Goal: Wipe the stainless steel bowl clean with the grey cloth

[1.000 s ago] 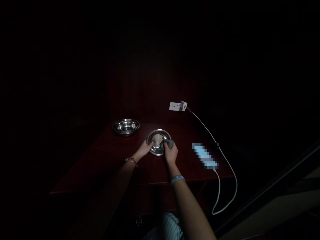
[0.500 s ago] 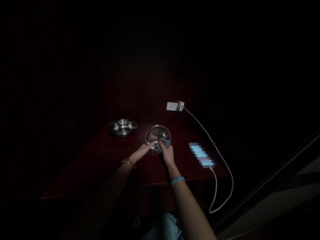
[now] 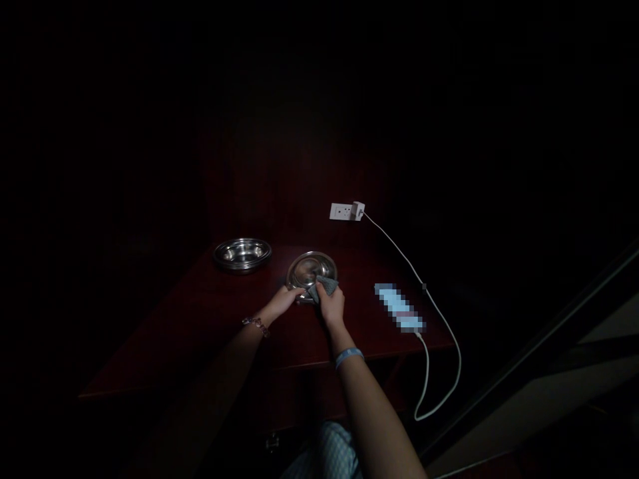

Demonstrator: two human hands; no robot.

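A round, shiny metal dish (image 3: 305, 267) is tilted a little toward me above the dark red table. My left hand (image 3: 281, 303) grips its near left rim, thumb over the edge and the other fingers hidden beneath. In my right hand (image 3: 331, 305) is a bunched grey cloth (image 3: 326, 286), pressed against the near right inside of the dish. Behind and to the left, a stack of similar metal dishes (image 3: 242, 254) rests on the table.
The dark red table (image 3: 200, 339) has its front edge near me. At the right lies a blurred-out, lit device (image 3: 399, 307) with a white cable (image 3: 442, 313) looping past the table edge to a charger in a wall socket (image 3: 341, 211).
My left thumb has drawn back from the cloth toward the dish's rim. My right hand and the cloth have shifted slightly within the dish. The whole view has moved a little.
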